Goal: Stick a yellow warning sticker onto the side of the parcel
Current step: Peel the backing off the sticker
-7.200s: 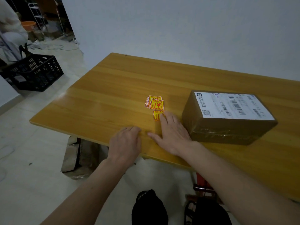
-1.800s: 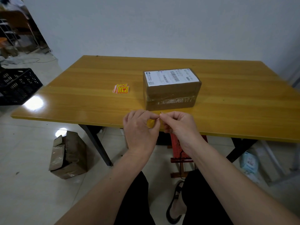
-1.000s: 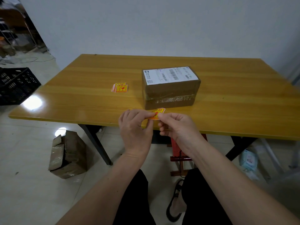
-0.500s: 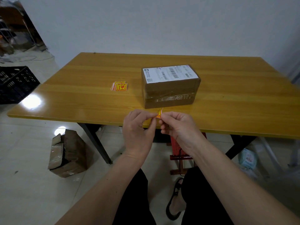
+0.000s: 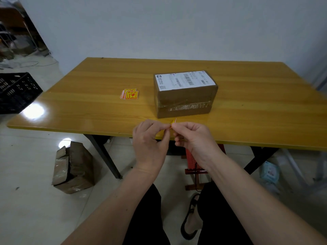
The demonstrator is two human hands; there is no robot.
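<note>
Both hands now pinch one yellow warning sticker (image 5: 173,122) between them at the near table (image 5: 88,103) edge: the left hand (image 5: 150,138) and right hand (image 5: 192,137) are closed on it fingertip to fingertip, and where a second ago its printed face lay open to view, only a curled corner now pokes up, so I judge the backing is being peeled away. The parcel (image 5: 184,96) sits just beyond the hands, its taped near side bare; the spare stickers (image 5: 130,94) lie to its left.
</note>
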